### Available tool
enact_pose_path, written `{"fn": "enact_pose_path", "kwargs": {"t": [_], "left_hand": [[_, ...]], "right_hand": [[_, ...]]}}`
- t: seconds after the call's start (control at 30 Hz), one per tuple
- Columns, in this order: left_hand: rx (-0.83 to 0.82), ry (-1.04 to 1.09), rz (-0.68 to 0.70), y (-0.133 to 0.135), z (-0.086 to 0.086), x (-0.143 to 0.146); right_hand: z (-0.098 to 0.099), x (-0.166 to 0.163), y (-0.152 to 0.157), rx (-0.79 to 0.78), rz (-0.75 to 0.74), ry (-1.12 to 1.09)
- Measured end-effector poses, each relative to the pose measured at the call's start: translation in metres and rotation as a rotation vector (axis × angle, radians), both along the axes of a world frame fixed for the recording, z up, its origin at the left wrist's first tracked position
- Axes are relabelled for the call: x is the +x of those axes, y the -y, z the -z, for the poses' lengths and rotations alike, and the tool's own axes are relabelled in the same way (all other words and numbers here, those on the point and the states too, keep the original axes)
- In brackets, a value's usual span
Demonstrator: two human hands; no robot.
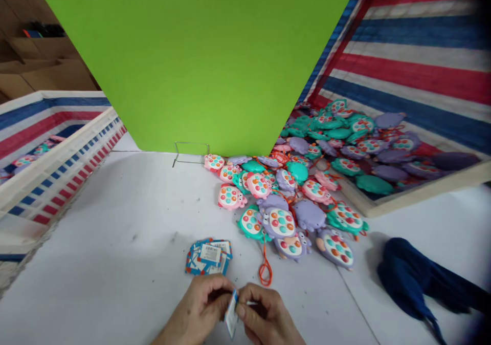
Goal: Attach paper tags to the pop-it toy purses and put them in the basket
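Note:
My left hand (205, 306) is closed, pinching a small blue-and-white printed card (231, 315) between thumb and fingers. At the card's right edge, my right hand (266, 311) is closed too, its thumb and forefinger pressed on the card. A thin white bit shows between the right fingers, too small to name. Just beyond the left hand lies a loose pile of similar cards (210, 254) with barcodes. Farther right is a heap of animal-shaped pop toys (282, 223) in purple, pink and green, with coloured bubbles. An orange cord loop (265, 273) trails from one toward my right hand.
A large basket (414, 194) lined with striped cloth holds many more toys at the right. Another striped-lined white basket (65, 160) stands at the left. A green panel (199, 63) rises behind the white table (115, 242). Dark blue cloth (418, 273) lies at the right; a wire frame (192, 162) stands behind.

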State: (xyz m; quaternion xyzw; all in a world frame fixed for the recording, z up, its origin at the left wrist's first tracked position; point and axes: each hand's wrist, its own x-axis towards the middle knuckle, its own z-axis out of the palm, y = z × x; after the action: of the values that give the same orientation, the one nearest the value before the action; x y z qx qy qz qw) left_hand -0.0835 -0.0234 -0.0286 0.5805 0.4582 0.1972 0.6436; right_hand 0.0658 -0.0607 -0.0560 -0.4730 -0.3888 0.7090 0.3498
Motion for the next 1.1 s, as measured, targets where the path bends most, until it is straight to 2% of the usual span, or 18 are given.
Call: {"fn": "enact_pose_path", "kwargs": {"t": [0.1,0.23,0.37,0.53,0.67,0.77,0.87,1.0,1.1], "left_hand": [[-0.031,-0.012,-0.006,0.001,0.002,0.004],[-0.043,0.042,0.003,0.004,0.005,0.009],[0.038,0.013,0.041,0.006,0.003,0.016],[0.204,-0.178,0.072,0.008,0.000,0.023],[0.454,-0.365,0.263,0.012,0.003,0.029],[0.619,-0.438,0.427,0.014,0.002,0.033],[0.574,-0.424,0.451,0.013,-0.007,0.038],[0.400,-0.375,0.365,0.006,-0.022,0.045],[0.309,-0.263,0.281,-0.006,-0.017,0.053]], "right_hand": [[-0.001,0.004,0.003,-0.017,0.014,0.026],[-0.001,0.010,0.007,0.037,0.106,0.051],[0.001,0.014,0.011,0.068,0.215,0.077],[-0.001,0.013,0.015,0.058,0.287,0.069],[-0.005,0.015,0.018,-0.022,0.331,0.075],[-0.003,0.023,0.018,-0.015,0.249,0.100],[-0.001,0.033,0.019,-0.004,0.140,0.100],[0.001,0.044,0.023,-0.008,0.161,0.140],[0.002,0.049,0.025,0.007,0.215,0.206]]}}
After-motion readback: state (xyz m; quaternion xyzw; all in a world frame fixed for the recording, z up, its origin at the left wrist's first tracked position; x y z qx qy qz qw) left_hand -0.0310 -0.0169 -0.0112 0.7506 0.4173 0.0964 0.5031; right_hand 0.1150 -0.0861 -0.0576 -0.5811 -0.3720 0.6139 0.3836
